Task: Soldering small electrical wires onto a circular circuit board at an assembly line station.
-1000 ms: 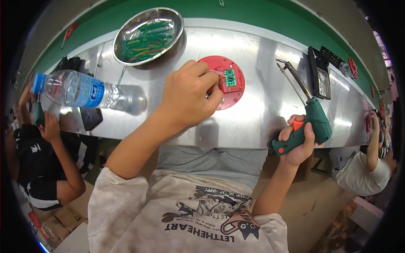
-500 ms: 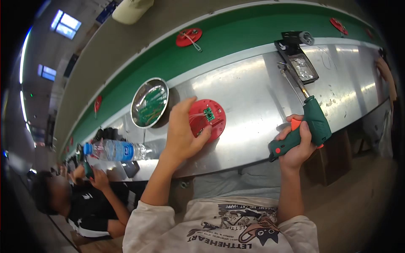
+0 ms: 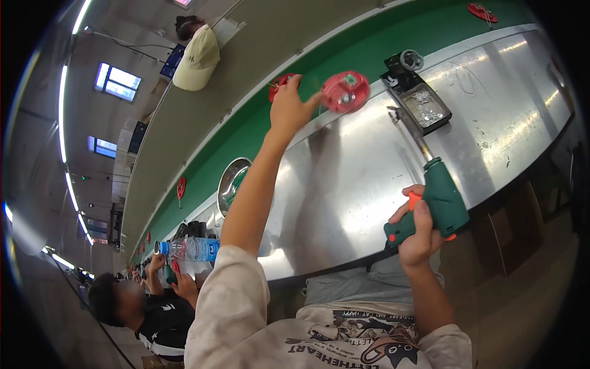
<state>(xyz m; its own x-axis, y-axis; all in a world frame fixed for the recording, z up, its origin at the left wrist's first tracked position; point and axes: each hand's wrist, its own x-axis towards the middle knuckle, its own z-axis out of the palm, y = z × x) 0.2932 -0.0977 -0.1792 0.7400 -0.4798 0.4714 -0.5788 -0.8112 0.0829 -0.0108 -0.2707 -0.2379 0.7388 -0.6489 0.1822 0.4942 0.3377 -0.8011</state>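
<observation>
My left hand (image 3: 291, 112) reaches out over the green strip at the back of the bench, fingers apart. Its fingertips are at a red disc (image 3: 273, 92) lying there, partly covered by the hand. Close to the thumb side is a second red disc (image 3: 344, 101), blurred, bearing a small green circuit board (image 3: 351, 80); whether the thumb touches it I cannot tell. My right hand (image 3: 419, 237) grips a green soldering gun (image 3: 444, 194) with an orange trigger, its metal tip pointing away toward a black soldering stand (image 3: 401, 83) holding a tray of silvery bits (image 3: 425, 106).
Left of centre, a metal bowl (image 3: 238, 165) of green boards is partly behind my forearm. A water bottle (image 3: 190, 248) lies farther left, near a co-worker (image 3: 163, 313) holding a green tool. A pale cap (image 3: 198, 58) rests on the shelf; another red disc (image 3: 482, 12) is at the far right.
My left hand has moved from the disc on the metal bench up to the green strip. That disc appears to be on the strip now. The right hand still holds the soldering gun; the view has shifted.
</observation>
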